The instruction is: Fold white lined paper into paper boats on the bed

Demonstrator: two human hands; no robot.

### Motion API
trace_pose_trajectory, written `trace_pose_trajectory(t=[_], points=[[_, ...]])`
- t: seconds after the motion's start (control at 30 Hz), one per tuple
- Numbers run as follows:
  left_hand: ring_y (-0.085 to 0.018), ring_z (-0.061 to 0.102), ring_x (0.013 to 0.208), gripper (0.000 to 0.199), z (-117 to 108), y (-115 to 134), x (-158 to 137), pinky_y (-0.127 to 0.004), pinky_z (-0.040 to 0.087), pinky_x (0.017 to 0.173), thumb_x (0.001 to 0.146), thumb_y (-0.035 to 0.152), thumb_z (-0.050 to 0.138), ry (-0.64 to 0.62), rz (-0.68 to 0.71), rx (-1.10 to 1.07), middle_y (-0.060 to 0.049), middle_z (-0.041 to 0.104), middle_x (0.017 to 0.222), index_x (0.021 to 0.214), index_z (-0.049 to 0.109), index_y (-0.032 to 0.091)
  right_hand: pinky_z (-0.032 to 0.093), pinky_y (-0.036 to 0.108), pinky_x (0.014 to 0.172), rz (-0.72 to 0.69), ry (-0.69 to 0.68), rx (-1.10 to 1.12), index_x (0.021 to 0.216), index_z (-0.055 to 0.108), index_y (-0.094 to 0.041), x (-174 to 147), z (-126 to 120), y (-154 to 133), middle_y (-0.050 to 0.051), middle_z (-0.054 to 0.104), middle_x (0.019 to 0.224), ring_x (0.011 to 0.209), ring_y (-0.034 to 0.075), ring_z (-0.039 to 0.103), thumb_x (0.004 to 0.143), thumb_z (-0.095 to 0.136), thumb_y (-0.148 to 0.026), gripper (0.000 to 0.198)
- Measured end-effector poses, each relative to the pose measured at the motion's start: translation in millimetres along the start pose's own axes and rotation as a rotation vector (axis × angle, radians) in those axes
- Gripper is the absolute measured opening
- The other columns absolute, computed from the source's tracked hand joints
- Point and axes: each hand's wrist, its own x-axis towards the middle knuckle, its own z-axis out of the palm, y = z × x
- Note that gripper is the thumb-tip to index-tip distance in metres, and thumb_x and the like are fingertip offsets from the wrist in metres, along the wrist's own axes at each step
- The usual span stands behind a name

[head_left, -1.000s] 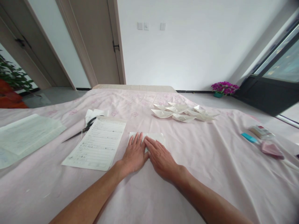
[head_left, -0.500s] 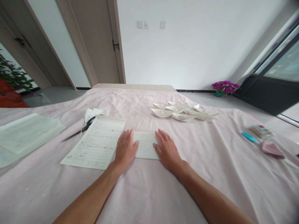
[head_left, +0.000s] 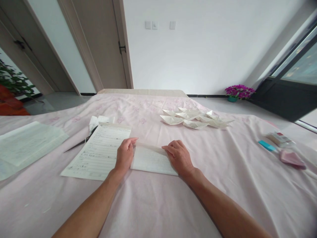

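A folded sheet of paper [head_left: 154, 160] lies between my hands on the pink flowered cloth [head_left: 148, 205]. My left hand [head_left: 125, 152] pinches its upper left corner, fingers closed. On the other side my right hand [head_left: 179, 155] is closed on the upper right edge, thumb and forefinger together. The upper edge looks slightly raised. Just left of my left hand is a written sheet [head_left: 99, 153] covered in ruled lines of handwriting. Dark scissors [head_left: 78, 144] lie partly hidden under that sheet.
Several folded paper boats [head_left: 195, 118] cluster beyond my right hand. Other papers [head_left: 29, 145] lie far left, and a crumpled white tissue [head_left: 101, 120] sits behind the written sheet. At right are a blue item [head_left: 266, 145], a packet [head_left: 281, 139] and a pink cloth piece [head_left: 292, 159].
My hands went from lying flat on the folded paper to pinching its upper corners. More of the paper shows between them, and its upper edge has lifted slightly.
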Motion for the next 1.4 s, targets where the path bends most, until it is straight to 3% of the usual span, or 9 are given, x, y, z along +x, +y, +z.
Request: trace_pose_trajectory(t=[0.1,0.2,0.33,0.5,0.63,0.87,1.03,1.17,1.4], points=[[-0.017,0.057,0.117,0.037,-3,-5,6,-0.033,0.040,0.108,0.086,0.012,0.040,-0.047,0.070,0.140,-0.006,0.063,0.120,0.111,0.066,0.019,0.047,0.030,0.082,-0.012,0.044,0.094,0.108,0.073,-0.027,-3,1,2,0.006,0.066,0.094,0.090,0.019,0.056,0.098,0.044,-0.023,0.030],[-0.018,0.054,0.120,0.033,-5,-9,11,-0.034,0.038,0.110,0.090,0.020,0.042,-0.144,0.097,0.193,-0.007,0.060,0.124,0.112,0.067,0.019,0.048,0.028,0.081,0.033,0.076,0.208,0.108,0.072,-0.026,-5,3,5,0.006,0.065,0.096,0.091,0.017,0.060,0.098,0.043,-0.024,0.031],[-0.019,0.056,0.118,0.034,-10,-13,15,-0.036,0.039,0.108,0.090,0.027,0.042,-0.253,0.127,0.176,-0.007,0.061,0.123,0.108,0.069,0.018,0.049,0.025,0.079,0.090,0.092,0.330,0.104,0.072,-0.025,-6,3,8,0.005,0.064,0.095,0.089,0.016,0.062,0.095,0.045,-0.022,0.029],[-0.019,0.059,0.111,0.031,-15,-8,17,-0.034,0.043,0.102,0.085,0.026,0.046,-0.286,0.091,0.129,-0.005,0.064,0.118,0.104,0.070,0.020,0.050,0.024,0.079,0.068,0.079,0.390,0.102,0.072,-0.024,-6,1,7,0.004,0.064,0.095,0.088,0.015,0.063,0.094,0.046,-0.021,0.027],[-0.018,0.062,0.095,0.025,-12,-5,16,-0.030,0.047,0.089,0.083,0.025,0.048,-0.264,0.020,0.146,-0.003,0.068,0.103,0.094,0.070,0.020,0.048,0.026,0.081,0.034,0.068,0.297,0.102,0.071,-0.022,-5,0,6,0.005,0.065,0.095,0.089,0.015,0.061,0.095,0.043,-0.018,0.029],[-0.018,0.063,0.083,0.024,-7,1,10,-0.028,0.044,0.077,0.086,0.034,0.047,-0.226,-0.043,0.066,-0.001,0.070,0.088,0.093,0.066,0.021,0.037,0.038,0.094,-0.121,0.104,-0.109,0.114,0.067,-0.023,-3,-5,-8,0.006,0.068,0.107,0.111,0.023,0.051,0.093,0.052,-0.016,0.027],[-0.017,0.059,0.075,0.024,-2,9,4,-0.026,0.042,0.069,0.085,0.039,0.048,-0.189,-0.065,-0.028,0.000,0.066,0.078,0.085,0.063,0.021,0.036,0.037,0.088,-0.198,0.142,-0.148,0.107,0.066,-0.021,3,-8,-22,0.005,0.068,0.103,0.102,0.022,0.051,0.094,0.055,-0.023,0.017],[-0.015,0.053,0.070,0.022,-1,16,-1,-0.025,0.040,0.066,0.084,0.039,0.050,-0.175,-0.092,-0.135,0.002,0.059,0.071,0.082,0.060,0.020,0.036,0.035,0.081,-0.144,0.081,-0.136,0.086,0.065,-0.021,7,-7,-22,0.005,0.066,0.092,0.092,0.021,0.051,0.096,0.052,-0.028,0.019],[-0.013,0.045,0.065,0.021,3,23,-10,-0.023,0.037,0.064,0.086,0.039,0.049,-0.181,-0.083,-0.273,0.005,0.049,0.069,0.084,0.057,0.019,0.038,0.034,0.082,-0.029,-0.018,-0.094,0.089,0.064,-0.019,9,0,-15,0.006,0.065,0.094,0.090,0.020,0.054,0.097,0.050,-0.026,0.018]])
